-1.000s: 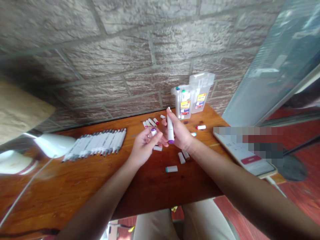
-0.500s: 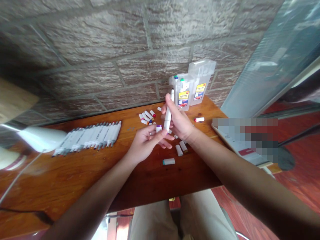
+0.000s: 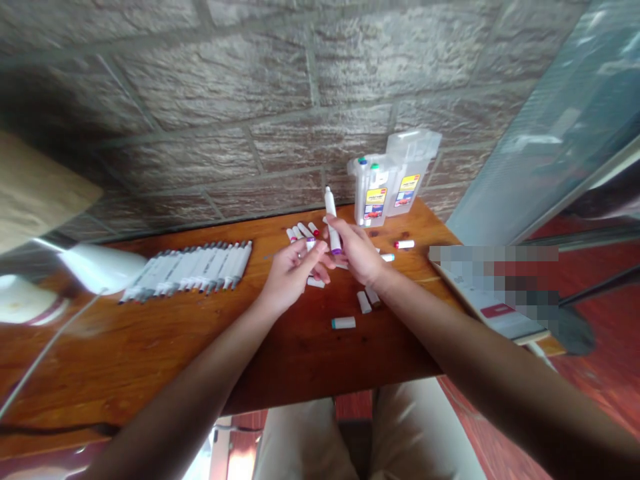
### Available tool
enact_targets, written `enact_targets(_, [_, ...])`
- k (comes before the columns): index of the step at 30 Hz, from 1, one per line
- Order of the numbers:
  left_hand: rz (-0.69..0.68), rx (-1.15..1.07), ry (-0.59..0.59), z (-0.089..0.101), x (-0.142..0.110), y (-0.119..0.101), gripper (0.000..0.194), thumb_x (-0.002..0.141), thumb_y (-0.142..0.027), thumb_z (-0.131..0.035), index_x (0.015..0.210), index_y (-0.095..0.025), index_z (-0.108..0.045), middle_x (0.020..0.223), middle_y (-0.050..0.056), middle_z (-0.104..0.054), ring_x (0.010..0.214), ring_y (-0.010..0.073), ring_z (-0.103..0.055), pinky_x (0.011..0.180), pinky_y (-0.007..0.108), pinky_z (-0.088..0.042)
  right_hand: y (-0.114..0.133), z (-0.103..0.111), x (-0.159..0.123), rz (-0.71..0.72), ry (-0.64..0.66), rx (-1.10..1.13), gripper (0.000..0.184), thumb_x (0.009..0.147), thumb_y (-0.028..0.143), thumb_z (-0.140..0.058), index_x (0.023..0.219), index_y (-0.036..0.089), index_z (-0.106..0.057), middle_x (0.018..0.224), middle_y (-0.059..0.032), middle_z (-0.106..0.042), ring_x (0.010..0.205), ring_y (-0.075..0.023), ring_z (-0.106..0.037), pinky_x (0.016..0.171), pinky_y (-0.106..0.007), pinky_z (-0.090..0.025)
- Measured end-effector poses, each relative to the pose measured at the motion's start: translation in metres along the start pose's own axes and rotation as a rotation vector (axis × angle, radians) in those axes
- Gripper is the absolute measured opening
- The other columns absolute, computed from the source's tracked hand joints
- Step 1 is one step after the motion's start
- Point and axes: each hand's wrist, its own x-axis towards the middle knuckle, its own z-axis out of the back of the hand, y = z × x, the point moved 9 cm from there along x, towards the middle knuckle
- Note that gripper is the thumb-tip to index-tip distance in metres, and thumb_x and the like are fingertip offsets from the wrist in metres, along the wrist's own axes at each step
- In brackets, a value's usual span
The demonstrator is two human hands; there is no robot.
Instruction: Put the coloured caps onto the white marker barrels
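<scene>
My right hand [image 3: 359,255] is closed round a white marker [image 3: 332,220], which is tilted with its bare, narrow tip up and its purple end towards me. Just left of it, my left hand [image 3: 289,275] pinches a short white cap with a purple top [image 3: 311,244] between thumb and fingers. The cap and the marker are apart. Below the hands lie several loose caps, among them a teal-ended cap [image 3: 343,323] and a plain white one [image 3: 364,302]. More caps [image 3: 302,230] lie behind my left hand, partly hidden by it.
A row of white markers [image 3: 187,268] lies on the wooden table [image 3: 165,353] at left, beside a white lamp [image 3: 103,267]. Clear plastic cases [image 3: 371,193] stand by the brick wall, one holding a few markers. A red-ended cap [image 3: 405,245] and a tablet-like device [image 3: 493,307] lie at right.
The marker's purple end met my left thumb half a second ago and is now apart from it. My right hand has tipped the marker's upper end leftward. Both hands keep their hold.
</scene>
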Motion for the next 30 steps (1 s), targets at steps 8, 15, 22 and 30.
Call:
enact_targets(8, [-0.093, -0.093, 0.086, -0.007, -0.002, -0.005, 0.054, 0.093, -0.073, -0.049, 0.081, -0.020, -0.048, 0.043, -0.005, -0.055, 0.033, 0.0095, -0.046, 0.039, 0.021, -0.035, 0.005, -0.016, -0.010, 0.057, 0.127, -0.066, 0.056, 0.082, 0.071, -0.065, 0.065, 0.019, -0.051, 0.047, 0.0074, -0.038, 0.040, -0.0046, -0.029, 0.039, -0.020, -0.019])
enact_targets(15, [-0.084, -0.043, 0.073, -0.010, -0.003, -0.001, 0.056, 0.092, -0.074, -0.049, 0.076, -0.020, -0.049, 0.045, -0.003, -0.055, 0.038, 0.0107, -0.049, 0.043, 0.024, -0.039, 0.010, -0.017, -0.015, 0.122, 0.120, -0.241, 0.058, 0.093, 0.066, -0.054, 0.062, 0.018, -0.047, 0.049, 0.0059, -0.043, 0.047, -0.0050, -0.039, 0.048, -0.018, -0.031])
enact_targets(22, [-0.104, 0.024, 0.105, -0.015, -0.007, -0.001, 0.062, 0.094, -0.074, -0.043, 0.066, -0.020, -0.050, 0.046, -0.001, -0.055, 0.042, 0.0113, -0.051, 0.049, 0.026, -0.044, 0.010, -0.020, -0.016, 0.093, 0.135, -0.193, 0.057, 0.091, 0.067, -0.055, 0.061, 0.019, -0.048, 0.050, 0.0051, -0.049, 0.048, -0.0069, -0.046, 0.050, -0.020, -0.034])
enact_targets(30, [-0.143, 0.043, 0.120, -0.013, -0.008, -0.003, 0.062, 0.097, -0.071, -0.042, 0.064, -0.019, -0.050, 0.048, -0.001, -0.054, 0.044, 0.0107, -0.050, 0.050, 0.026, -0.042, -0.003, -0.023, -0.016, 0.005, 0.178, -0.200, 0.060, 0.087, 0.073, -0.057, 0.062, 0.019, -0.051, 0.047, 0.0028, -0.053, 0.046, -0.0085, -0.049, 0.045, -0.020, -0.032])
